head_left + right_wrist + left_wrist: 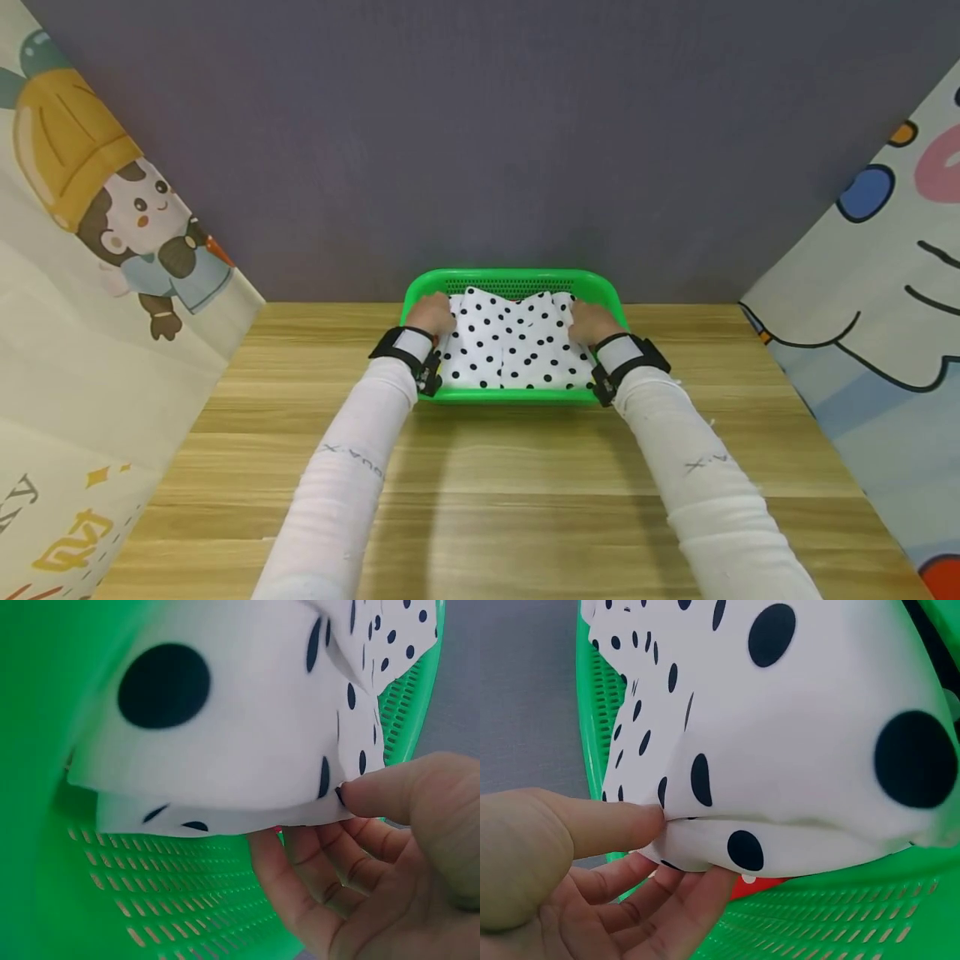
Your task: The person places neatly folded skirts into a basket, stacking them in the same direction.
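Observation:
A white cloth with black polka dots (517,342) lies folded inside a green plastic basket (517,396). At its left edge my left hand (431,315) pinches the fabric, thumb on top and fingers beneath, as the left wrist view shows. My right hand (591,322) pinches the opposite edge in the same way; in the right wrist view the thumb (382,787) presses the cloth from above. Under the cloth, a bit of something red with a white dot (759,886) shows beside the left fingers. Most of what lies beneath the cloth is hidden.
The basket stands on a wood-grain table (517,500), at its far edge against a dark grey panel (510,150). Printed cartoon panels flank the table, one at the left (82,333) and one at the right (885,317).

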Demonstrator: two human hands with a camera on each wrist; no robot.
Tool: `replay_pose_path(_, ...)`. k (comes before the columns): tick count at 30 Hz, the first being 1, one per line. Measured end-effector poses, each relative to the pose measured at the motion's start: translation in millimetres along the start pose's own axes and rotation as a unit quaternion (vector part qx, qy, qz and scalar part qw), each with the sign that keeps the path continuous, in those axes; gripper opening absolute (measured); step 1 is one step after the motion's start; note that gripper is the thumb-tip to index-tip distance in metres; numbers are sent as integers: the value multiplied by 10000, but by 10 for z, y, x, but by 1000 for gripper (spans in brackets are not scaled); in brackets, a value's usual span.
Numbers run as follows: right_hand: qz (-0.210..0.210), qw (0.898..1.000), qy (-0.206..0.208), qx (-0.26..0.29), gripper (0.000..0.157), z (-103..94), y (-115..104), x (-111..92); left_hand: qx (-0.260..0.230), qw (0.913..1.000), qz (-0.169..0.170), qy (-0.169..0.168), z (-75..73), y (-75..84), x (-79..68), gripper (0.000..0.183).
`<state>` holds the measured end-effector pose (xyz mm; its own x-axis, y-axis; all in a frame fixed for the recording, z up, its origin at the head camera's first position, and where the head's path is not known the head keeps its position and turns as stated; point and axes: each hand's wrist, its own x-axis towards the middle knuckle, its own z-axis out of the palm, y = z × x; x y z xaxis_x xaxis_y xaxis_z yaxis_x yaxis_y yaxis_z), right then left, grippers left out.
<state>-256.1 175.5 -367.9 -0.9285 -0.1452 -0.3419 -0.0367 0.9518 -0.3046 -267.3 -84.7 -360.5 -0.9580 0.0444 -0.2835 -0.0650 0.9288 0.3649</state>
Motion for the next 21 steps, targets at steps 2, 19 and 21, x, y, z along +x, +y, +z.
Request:
replay_pose_path(2,7,10000,-9,-23,41,6,15,4,-59,9999,-41,-86,4,-4,-4,18)
replay_pose_path(19,289,9978,-596,11,36,32,42,-26,-130,9979,-132,-625,31,-68,11,34)
replay_pose_path(21,239,9978,-606,-97,33,28,37,-31,-216,9980,-66,-592,33,-94,18,32)
